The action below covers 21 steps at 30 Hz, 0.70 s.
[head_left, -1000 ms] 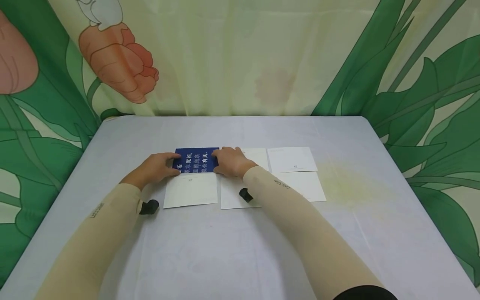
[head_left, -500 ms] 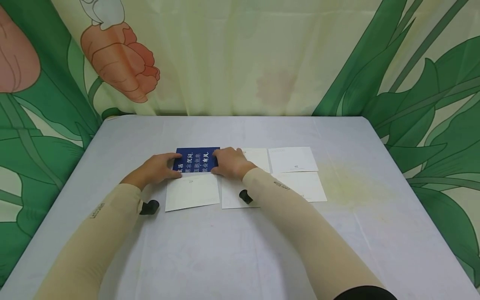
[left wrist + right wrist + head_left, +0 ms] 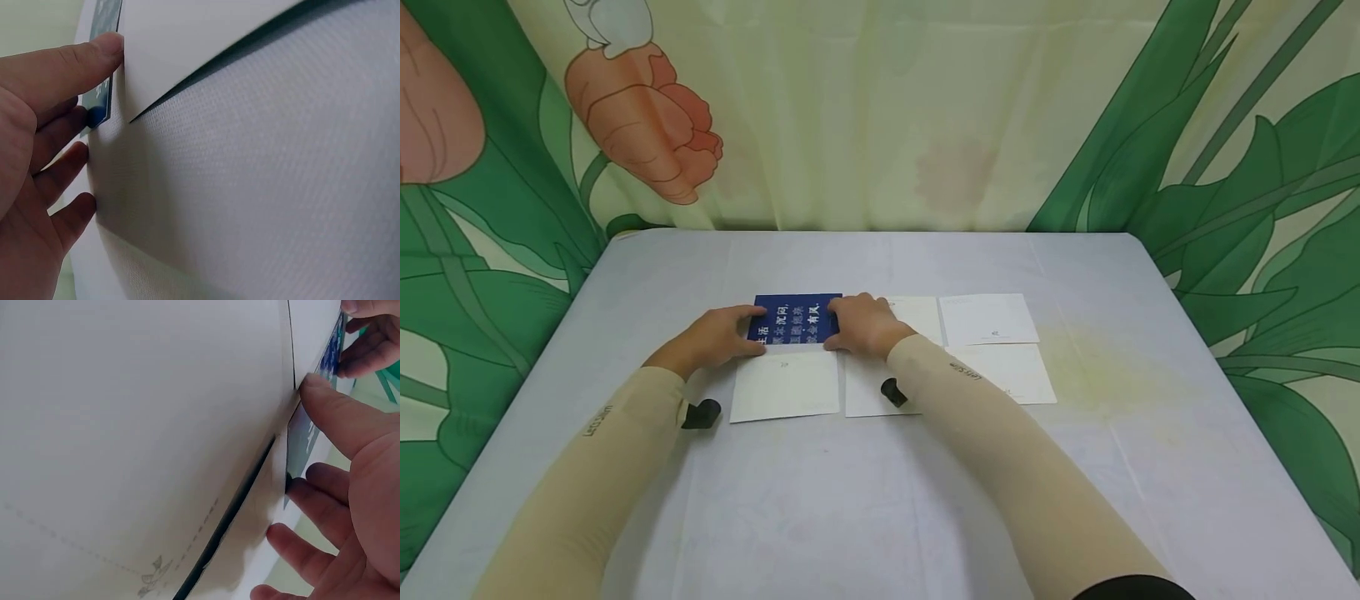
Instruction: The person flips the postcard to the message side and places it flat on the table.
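Note:
A dark blue card [image 3: 797, 320] with white Chinese characters lies on the table in the back row, at the left of a grid of cards. My left hand [image 3: 718, 335] holds its left end, thumb at the near corner and index finger farther back. At the other end, my right hand [image 3: 867, 325] holds it the same way. Only part of the blue card [image 3: 100, 94] shows beside the left thumb in the left wrist view. Just in front lies a white card [image 3: 786, 385]; its corner is slightly raised in the left wrist view.
To the right, several more white cards lie face-up in two rows, including a back right card [image 3: 989, 318] and a front middle card [image 3: 863, 392]. The right arm partly covers some. A white cloth covers the table [image 3: 820, 500]; a printed curtain [image 3: 880, 108] hangs behind it.
The white card in front of the blue one has shifted slightly toward me, widening the gap between them. The blue card moves back very slightly; both hands keep their places at its ends.

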Motion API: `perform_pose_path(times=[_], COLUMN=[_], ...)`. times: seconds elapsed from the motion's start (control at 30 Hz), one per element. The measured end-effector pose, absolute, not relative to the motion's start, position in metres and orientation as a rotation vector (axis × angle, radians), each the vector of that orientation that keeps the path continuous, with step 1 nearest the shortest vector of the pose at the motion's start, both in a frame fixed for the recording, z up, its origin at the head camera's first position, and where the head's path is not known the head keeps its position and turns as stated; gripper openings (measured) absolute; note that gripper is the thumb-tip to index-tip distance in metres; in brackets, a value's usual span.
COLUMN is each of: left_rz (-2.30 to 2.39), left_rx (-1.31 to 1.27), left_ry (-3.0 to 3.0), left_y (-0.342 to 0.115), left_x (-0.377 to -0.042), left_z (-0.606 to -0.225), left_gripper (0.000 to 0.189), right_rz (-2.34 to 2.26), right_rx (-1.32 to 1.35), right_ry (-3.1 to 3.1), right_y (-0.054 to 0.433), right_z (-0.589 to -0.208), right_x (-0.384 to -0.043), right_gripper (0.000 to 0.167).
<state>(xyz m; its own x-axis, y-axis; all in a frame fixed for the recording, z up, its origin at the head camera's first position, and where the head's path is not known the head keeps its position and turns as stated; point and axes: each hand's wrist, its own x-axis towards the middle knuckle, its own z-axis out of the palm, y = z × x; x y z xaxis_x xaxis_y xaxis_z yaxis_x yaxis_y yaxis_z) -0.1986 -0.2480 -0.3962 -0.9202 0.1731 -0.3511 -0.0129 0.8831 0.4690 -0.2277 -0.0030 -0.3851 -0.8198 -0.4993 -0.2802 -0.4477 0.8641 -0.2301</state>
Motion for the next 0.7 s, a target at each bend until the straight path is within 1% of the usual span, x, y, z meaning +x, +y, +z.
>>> perform_pose_path(times=[0.23, 0.37, 0.5, 0.7], left_rz=[0.67, 0.667, 0.639, 0.474], left_rx=[0.103, 0.094, 0.098, 0.192], left_ry=[2.66, 2.659, 2.669, 2.711], left_y=[-0.2477, -0.2473, -0.2462, -0.2399], left_x=[-0.1973, -0.1973, -0.1977, -0.1989], left_z=[-0.3934, -0.393, -0.3934, -0.3942], left_gripper=[0.076, 0.075, 0.069, 0.064], right_rz=[-0.243, -0.244, -0.225, -0.102], right_rx=[-0.704, -0.703, -0.708, -0.814], right_ry=[2.668, 2.66, 2.655, 2.632], right_y=[0.0003, 0.0004, -0.0001, -0.0022], right_z=[-0.3843, -0.3825, -0.3809, -0.3772], right_x=[-0.2279, -0.228, -0.2285, -0.2307], right_gripper=[0.072, 0.069, 0.067, 0.064])
